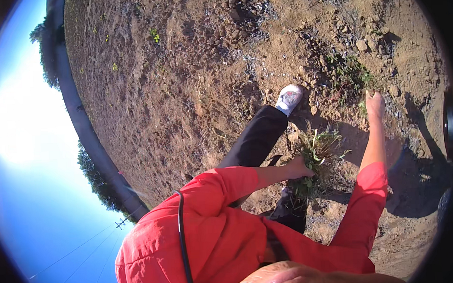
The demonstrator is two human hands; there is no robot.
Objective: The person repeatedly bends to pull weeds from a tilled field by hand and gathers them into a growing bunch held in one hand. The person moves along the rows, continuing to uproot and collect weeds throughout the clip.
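Note:
A loose bunch of pulled weeds [318, 152], green with pale, dry stems, is gripped in my left hand [299, 167], its fingers wrapped round it. The bunch hangs out in front of my dark-trousered legs. Farther right and forward, my right hand [375, 104] is closed low over the soil. It is at the edge of a patch of low green weeds [351, 74] growing from the ground. Whatever its fingers pinch is too small to make out.
Dry brown soil [184, 93] with clods and stones spreads around me. My white shoe [289, 98] stands left of the weed patch. A black cord [183, 239] runs over my red shirt. Trees [96, 177] and a utility pole [123, 222] line the far left.

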